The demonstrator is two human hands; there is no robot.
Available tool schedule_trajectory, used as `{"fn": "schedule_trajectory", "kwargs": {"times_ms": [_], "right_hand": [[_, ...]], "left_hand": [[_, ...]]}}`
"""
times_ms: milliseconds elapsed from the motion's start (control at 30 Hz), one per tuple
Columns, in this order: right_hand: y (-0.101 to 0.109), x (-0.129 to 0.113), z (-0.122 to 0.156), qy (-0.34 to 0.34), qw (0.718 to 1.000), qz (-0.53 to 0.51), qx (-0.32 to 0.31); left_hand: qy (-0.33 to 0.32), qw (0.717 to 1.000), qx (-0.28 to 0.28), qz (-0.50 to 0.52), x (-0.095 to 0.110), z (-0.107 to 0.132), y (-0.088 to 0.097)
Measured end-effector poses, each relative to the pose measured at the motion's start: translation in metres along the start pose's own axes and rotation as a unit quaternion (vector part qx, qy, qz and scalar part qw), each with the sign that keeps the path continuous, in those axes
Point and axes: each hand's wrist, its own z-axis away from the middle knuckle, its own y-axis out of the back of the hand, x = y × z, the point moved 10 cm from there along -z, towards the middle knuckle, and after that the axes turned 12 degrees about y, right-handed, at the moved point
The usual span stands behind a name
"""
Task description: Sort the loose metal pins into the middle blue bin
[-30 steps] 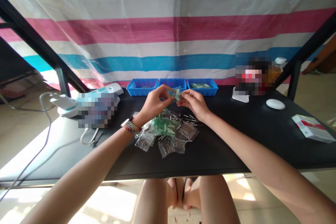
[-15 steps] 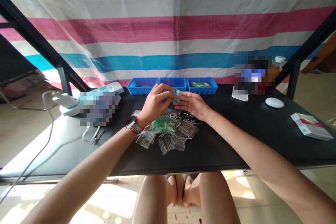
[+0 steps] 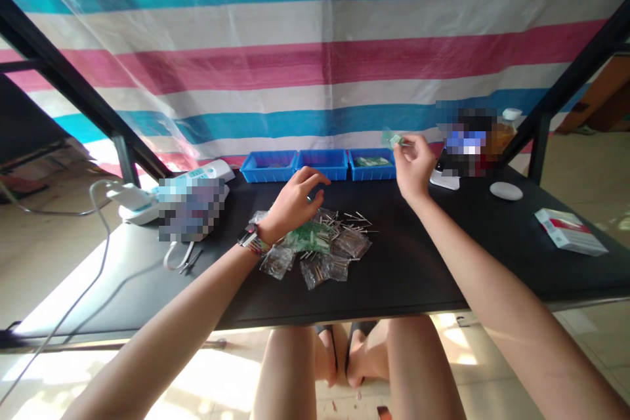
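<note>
My right hand [image 3: 416, 164] is raised at the right end of the blue trays, its thumb and fingers pinching a small clear-green plastic packet [image 3: 392, 139]. What lies inside that packet is too small to make out. With fingers curved and apart, my left hand [image 3: 298, 202] hovers over the pile's back edge, holding nothing that I can see. Below it lie a green packet [image 3: 310, 236] and several clear plastic packets [image 3: 337, 267] of small parts. Loose thin metal pins, possibly rivets [image 3: 359, 218], are scattered at the pile's right side.
Three blue trays stand along the back: left [image 3: 268, 174], middle [image 3: 319, 174] and right [image 3: 371, 172], the right one with green packets inside. A power strip [image 3: 197, 174] with cables is at left. A white mouse [image 3: 506, 191] and a small box [image 3: 571, 231] lie at right.
My hands have parted. The right hand has carried the green packet up and right to the right-hand tray, while the left hand has released it and opened near the pile.
</note>
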Motion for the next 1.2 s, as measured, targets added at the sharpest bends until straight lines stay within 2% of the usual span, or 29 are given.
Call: {"fn": "schedule_trajectory", "kwargs": {"times_ms": [33, 67, 133, 200, 267, 467, 633, 667, 733, 767, 833, 900, 967, 1067, 1200], "right_hand": [[0.008, 0.002, -0.003, 0.023, 0.998, 0.051, 0.004], [0.008, 0.002, -0.003, 0.043, 0.995, 0.086, -0.017], [-0.01, -0.002, 0.003, 0.093, 0.98, 0.125, -0.123], [-0.032, -0.007, 0.017, 0.139, 0.952, 0.155, -0.226], [-0.043, -0.01, 0.027, 0.16, 0.933, 0.183, -0.266], [-0.041, -0.013, 0.025, 0.179, 0.93, 0.2, -0.25], [-0.031, -0.038, 0.019, 0.185, 0.951, 0.157, -0.193], [-0.034, -0.044, 0.02, 0.185, 0.953, 0.132, -0.203], [-0.049, -0.056, 0.029, 0.17, 0.948, 0.052, -0.264], [-0.059, -0.06, 0.036, 0.152, 0.938, 0.004, -0.313], [-0.078, -0.062, 0.054, 0.093, 0.899, -0.076, -0.42], [-0.089, -0.06, 0.072, 0.031, 0.856, -0.111, -0.504], [-0.092, -0.057, 0.085, -0.013, 0.818, -0.122, -0.562], [-0.092, -0.058, 0.096, -0.037, 0.78, -0.128, -0.611], [-0.092, -0.058, 0.101, -0.035, 0.774, -0.111, -0.623]], "left_hand": [[0.0, 1.0, -0.003, -0.005, -0.001, 0.0, -0.001], [0.001, 1.0, -0.006, -0.01, -0.002, -0.001, -0.002], [-0.001, 1.0, -0.011, -0.019, -0.002, -0.001, -0.003], [-0.007, 1.0, -0.012, -0.023, 0.0, -0.001, -0.003], [-0.013, 1.0, -0.011, -0.023, 0.001, 0.0, -0.003], [-0.005, 0.999, -0.01, -0.039, -0.004, -0.001, -0.004], [-0.002, 0.997, -0.071, -0.026, -0.005, -0.001, -0.012], [0.004, 0.996, -0.09, -0.006, -0.005, -0.001, -0.014], [0.029, 0.988, -0.14, 0.061, -0.008, -0.001, -0.021], [0.043, 0.98, -0.166, 0.097, -0.01, -0.001, -0.025], [0.066, 0.967, -0.202, 0.14, -0.013, 0.0, -0.031], [0.076, 0.965, -0.206, 0.142, -0.016, 0.0, -0.034], [0.079, 0.966, -0.202, 0.141, -0.019, 0.0, -0.035], [0.086, 0.965, -0.196, 0.151, -0.021, -0.001, -0.036], [0.096, 0.966, -0.175, 0.166, -0.025, -0.004, -0.034]]}}
